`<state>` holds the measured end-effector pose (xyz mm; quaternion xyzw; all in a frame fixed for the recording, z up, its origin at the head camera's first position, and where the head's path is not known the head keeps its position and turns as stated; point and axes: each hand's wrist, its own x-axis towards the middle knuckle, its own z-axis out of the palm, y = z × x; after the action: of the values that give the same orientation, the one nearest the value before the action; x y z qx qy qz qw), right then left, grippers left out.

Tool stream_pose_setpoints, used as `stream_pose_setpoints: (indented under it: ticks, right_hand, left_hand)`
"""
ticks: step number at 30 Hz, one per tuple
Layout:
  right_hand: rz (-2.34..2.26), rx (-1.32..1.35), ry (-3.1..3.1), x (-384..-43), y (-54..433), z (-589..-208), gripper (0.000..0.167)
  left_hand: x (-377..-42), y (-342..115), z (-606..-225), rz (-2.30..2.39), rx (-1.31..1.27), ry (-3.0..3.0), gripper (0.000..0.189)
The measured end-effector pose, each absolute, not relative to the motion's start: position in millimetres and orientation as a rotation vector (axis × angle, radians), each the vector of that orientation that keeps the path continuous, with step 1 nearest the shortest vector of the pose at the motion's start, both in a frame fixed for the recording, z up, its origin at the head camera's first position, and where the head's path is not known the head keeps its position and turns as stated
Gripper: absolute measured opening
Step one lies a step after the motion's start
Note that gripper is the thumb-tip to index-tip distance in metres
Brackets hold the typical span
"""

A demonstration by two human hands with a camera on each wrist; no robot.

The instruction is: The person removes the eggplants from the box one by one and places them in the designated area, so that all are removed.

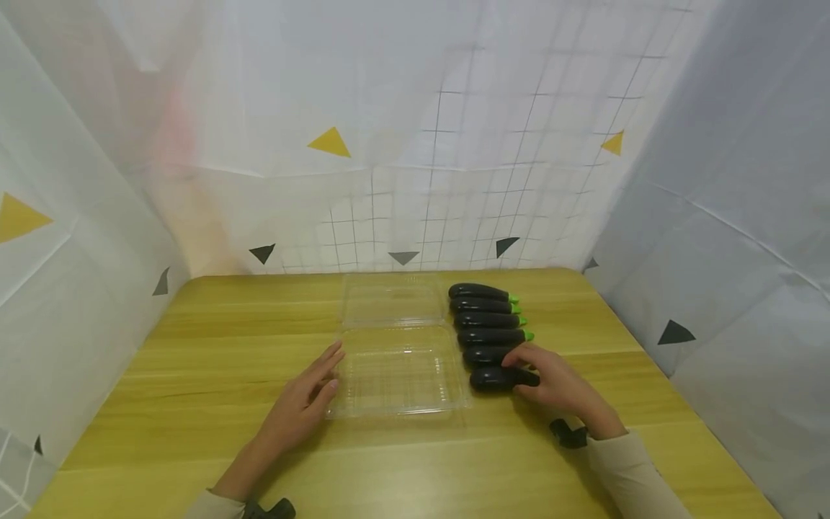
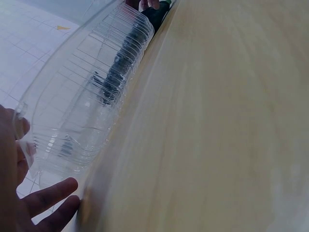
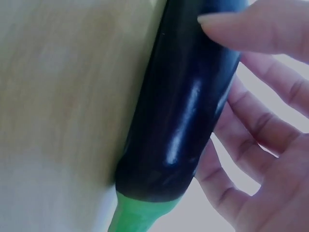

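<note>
A clear plastic clamshell container (image 1: 398, 414) lies unfolded on the table, its lid half (image 1: 392, 299) toward the back. My left hand (image 1: 301, 407) is at the container's left edge, fingers mostly extended; in the left wrist view its fingertips (image 2: 21, 125) touch the rim. To the right, several dark eggplants with green stems lie in a column. My right hand (image 1: 558, 382) holds the nearest eggplant (image 1: 491, 380) by its stem half. In the right wrist view the thumb (image 3: 251, 29) lies on one side of this eggplant (image 3: 178, 111), the fingers on the other. The hand covers its stem in the head view.
The other eggplants (image 1: 489, 337) lie close together behind the held one, green stems (image 1: 528, 336) pointing right. A wooden table (image 1: 227, 346) carries everything. White sheets (image 1: 402, 216) with triangles and grid lines stand at the back and both sides.
</note>
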<state>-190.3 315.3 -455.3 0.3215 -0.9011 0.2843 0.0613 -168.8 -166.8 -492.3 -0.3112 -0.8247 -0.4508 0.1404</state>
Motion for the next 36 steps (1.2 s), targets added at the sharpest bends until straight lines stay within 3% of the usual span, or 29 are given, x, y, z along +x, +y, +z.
stream_pose_setpoints:
  ticks: [36]
  right_hand:
    - [0.809,1.016,-2.646,-190.1,314.6,-457.5,0.045]
  left_hand:
    - [-168.0,-166.7,-489.1,-1.238,-0.877,-2.391,0.049]
